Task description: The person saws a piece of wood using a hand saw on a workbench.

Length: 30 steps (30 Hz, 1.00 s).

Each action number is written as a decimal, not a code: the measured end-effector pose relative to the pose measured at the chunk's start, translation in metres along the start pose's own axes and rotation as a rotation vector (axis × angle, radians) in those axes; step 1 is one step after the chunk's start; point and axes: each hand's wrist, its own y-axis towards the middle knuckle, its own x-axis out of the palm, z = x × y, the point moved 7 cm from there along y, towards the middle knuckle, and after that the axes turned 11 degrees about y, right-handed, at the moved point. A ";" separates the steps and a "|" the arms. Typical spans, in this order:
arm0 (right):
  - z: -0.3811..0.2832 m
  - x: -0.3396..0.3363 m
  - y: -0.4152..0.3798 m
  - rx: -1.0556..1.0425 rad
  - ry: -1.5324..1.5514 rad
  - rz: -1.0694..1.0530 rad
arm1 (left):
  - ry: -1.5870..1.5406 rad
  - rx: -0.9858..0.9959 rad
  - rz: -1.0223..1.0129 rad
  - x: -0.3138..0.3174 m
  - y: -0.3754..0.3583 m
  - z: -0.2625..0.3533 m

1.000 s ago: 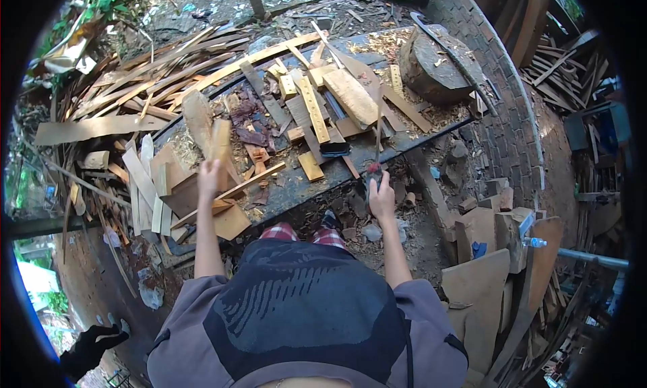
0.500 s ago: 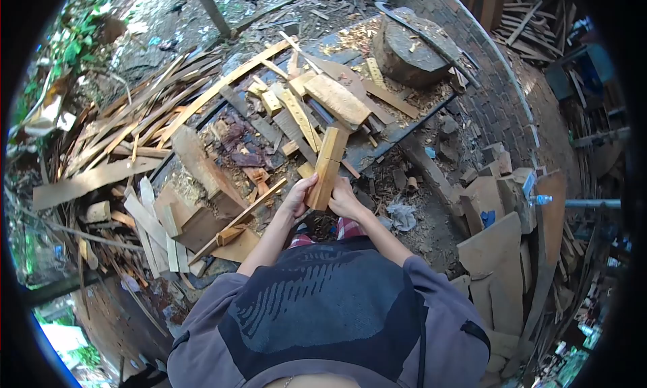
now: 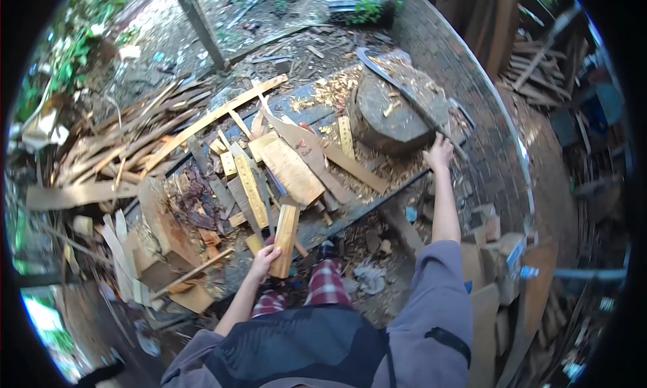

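Observation:
My left hand (image 3: 265, 261) is closed around the lower end of a squared wooden block (image 3: 286, 236), held tilted above my legs. My right hand (image 3: 439, 153) is stretched out to the right, fingers apart, beside the handle end of a long hook-tipped blade (image 3: 399, 88). Whether the fingertips touch the handle is hard to make out. That blade lies across the top of a chopping stump (image 3: 384, 115). Left of the stump, a thick pale wood slab (image 3: 291, 169) and a yellowish strip with holes (image 3: 251, 189) lie in a pile.
Long wood strips (image 3: 162, 132) are heaped at the left. Wood chips (image 3: 330, 91) lie scattered behind the stump. A brick wall (image 3: 482, 112) curves along the right side. Boards (image 3: 485, 327) stand at the lower right, and a crumpled plastic bag (image 3: 369, 279) is on the ground.
My right hand has let go of the wooden block and moved right to the blade's handle. My left hand keeps the block, now lower and further left. The view has shifted.

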 end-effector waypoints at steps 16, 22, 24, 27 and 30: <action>-0.004 0.047 -0.017 -0.008 0.493 -0.280 | 0.342 0.136 0.214 0.022 -0.029 0.013; -0.165 -0.011 -0.183 -0.263 0.705 -0.430 | 0.235 0.085 0.242 -0.011 -0.050 0.021; -0.253 -0.022 -0.262 -0.259 0.950 -0.662 | 0.155 0.117 0.272 -0.023 -0.042 -0.003; -0.377 0.032 -0.365 -0.513 0.981 -0.800 | 0.346 0.157 0.362 -0.048 -0.030 -0.034; -0.506 0.026 -0.482 -0.514 1.027 -0.986 | 0.330 0.207 0.362 -0.063 -0.027 -0.065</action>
